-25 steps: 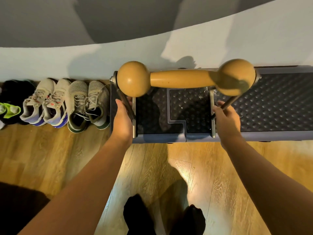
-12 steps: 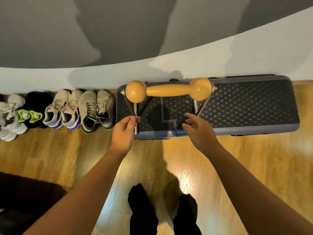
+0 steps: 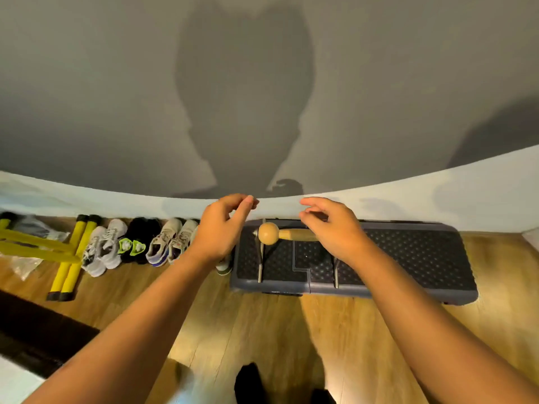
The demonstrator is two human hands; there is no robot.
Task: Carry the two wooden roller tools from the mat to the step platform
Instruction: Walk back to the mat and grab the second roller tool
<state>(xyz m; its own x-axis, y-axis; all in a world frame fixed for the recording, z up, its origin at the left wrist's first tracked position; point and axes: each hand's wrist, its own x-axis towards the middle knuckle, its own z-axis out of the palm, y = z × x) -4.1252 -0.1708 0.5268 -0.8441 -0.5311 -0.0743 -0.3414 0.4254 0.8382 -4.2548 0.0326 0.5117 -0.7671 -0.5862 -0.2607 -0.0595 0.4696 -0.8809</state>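
- At the far left, yellow foam-covered bars point(image 3: 67, 259) lie on the wooden floor point(image 3: 262, 325), with some clear plastic wrapping beside them.
- A row of sneakers point(image 3: 140, 246) stands along the white baseboard point(image 3: 437, 193), toes pointing toward the camera; the pairs touch one another.
- The left hand point(image 3: 220, 228) is raised in front of the baseboard, above the last sneaker. Its fingers are loosely curled and it grasps nothing.
- Just right of it, the step platform point(image 3: 408, 258) sits on the floor against the wall, a dark studded top in a grey frame.
- The wooden roller tool point(image 3: 268, 233) rests on the left part of the platform: a round wooden ball at its left end, a wooden bar running right, and metal legs point(image 3: 259, 266) reaching toward the platform's near edge. The right end of the bar is hidden behind the right hand.
- Only one roller tool can be made out.
- The right hand point(image 3: 332, 228) hovers over the platform, covering the bar's right end. Its fingers are relaxed and slightly bent, released, holding nothing.
- The person's dark-socked feet point(image 3: 250, 383) show at the bottom edge, on the floor.
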